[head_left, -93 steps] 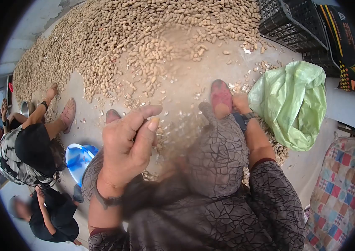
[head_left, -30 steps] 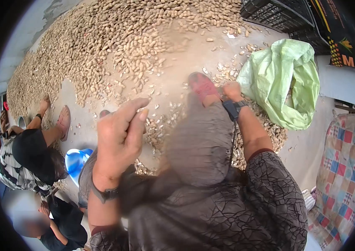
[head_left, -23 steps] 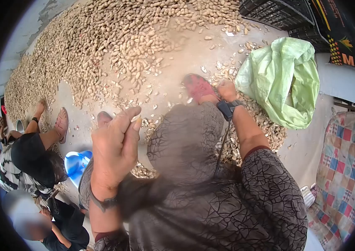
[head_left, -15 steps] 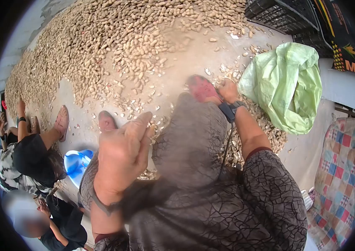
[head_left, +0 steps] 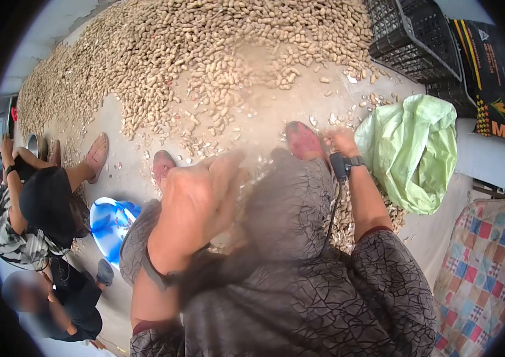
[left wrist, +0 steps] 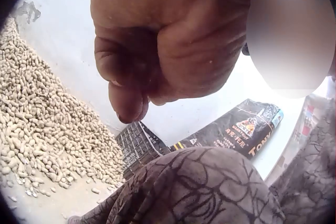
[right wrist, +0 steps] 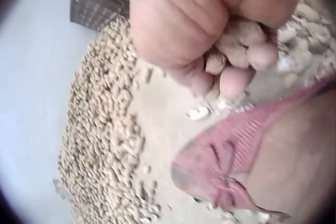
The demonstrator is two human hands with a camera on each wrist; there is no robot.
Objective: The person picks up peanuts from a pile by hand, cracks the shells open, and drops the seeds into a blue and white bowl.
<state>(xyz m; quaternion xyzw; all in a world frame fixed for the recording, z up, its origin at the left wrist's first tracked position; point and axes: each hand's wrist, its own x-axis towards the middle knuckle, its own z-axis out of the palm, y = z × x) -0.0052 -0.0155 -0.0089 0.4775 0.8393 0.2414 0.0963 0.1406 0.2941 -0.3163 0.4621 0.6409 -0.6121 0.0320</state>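
Peanuts in their shells lie in a broad pile (head_left: pixel 181 47) across the floor. Low beside the pink shoe (head_left: pixel 305 140) and the green sack (head_left: pixel 410 149), the right hand (head_left: pixel 342 143) has its fingers curled. In the right wrist view, that hand (right wrist: pixel 210 29) holds several peanuts (right wrist: pixel 239 45) in its fingers, above scattered shells. The left hand (head_left: pixel 190 202) is raised over the lap, back of the hand up. In the left wrist view, the left hand's (left wrist: pixel 173 35) fingers are curled towards the palm, with nothing visible in them.
Black crates (head_left: pixel 413 38) and a black printed bag (head_left: pixel 493 77) stand upper right. A blue-and-white basin (head_left: pixel 109 229) is left of the knees. Two other people sit at the left. Checked cloth (head_left: pixel 485 268) lies lower right, and shells cover the floor under the right forearm.
The head view has shifted. The left hand has risen and turned, showing more of its back. The right hand stays beside the shoe. One person at the left has drawn an arm back from the pile.
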